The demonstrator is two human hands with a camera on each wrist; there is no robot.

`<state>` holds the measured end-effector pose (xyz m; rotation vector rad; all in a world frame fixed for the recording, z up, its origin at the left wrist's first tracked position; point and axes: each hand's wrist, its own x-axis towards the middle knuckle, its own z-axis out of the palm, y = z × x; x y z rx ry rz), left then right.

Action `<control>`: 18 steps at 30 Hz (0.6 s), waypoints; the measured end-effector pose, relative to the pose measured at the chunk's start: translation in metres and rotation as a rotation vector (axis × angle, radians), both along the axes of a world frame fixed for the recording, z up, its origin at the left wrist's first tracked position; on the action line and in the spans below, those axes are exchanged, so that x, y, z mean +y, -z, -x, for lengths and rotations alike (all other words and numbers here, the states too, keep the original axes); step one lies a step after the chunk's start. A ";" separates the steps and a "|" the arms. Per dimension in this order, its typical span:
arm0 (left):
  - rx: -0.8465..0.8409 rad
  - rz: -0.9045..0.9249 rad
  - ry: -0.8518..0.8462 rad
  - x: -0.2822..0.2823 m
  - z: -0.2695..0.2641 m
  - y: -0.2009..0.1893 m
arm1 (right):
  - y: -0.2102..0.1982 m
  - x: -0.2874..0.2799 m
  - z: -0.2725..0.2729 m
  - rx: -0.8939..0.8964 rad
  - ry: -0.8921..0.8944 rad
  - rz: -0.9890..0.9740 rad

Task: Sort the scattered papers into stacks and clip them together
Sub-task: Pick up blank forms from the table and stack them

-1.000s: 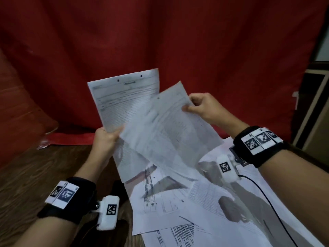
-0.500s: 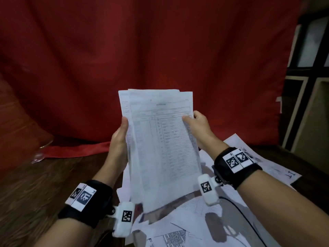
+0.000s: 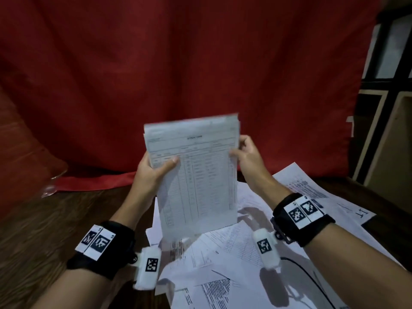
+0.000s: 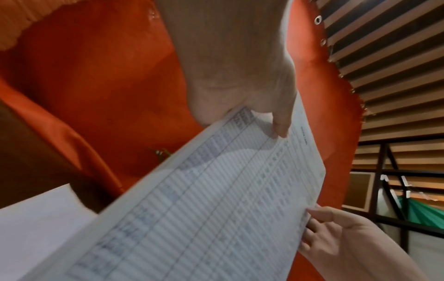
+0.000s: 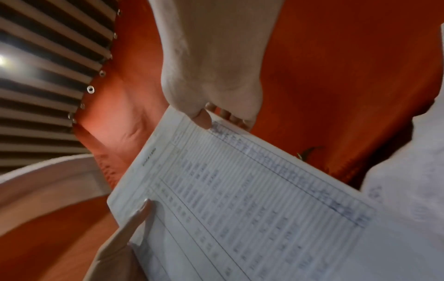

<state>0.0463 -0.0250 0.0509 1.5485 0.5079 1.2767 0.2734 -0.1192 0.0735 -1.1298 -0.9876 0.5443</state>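
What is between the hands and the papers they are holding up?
Nothing visible. The left hand grips the stack of papers by its left edge, thumb on the front, and the right hand pinches the right edge directly.

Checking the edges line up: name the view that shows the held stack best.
Head view: the whole stack shows upright between the left hand and right hand. Both wrist views show only part of its blurred front sheet, cropped.

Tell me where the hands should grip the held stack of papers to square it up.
Grip the stack of papers at mid-height on its long side edges, left hand from the left, right hand from the right. It stands upright and its sheets sit slightly offset, so side pressure should align them.
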 end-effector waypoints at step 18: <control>0.162 0.123 0.051 0.016 0.002 0.054 | 0.030 0.000 -0.010 0.042 -0.117 0.143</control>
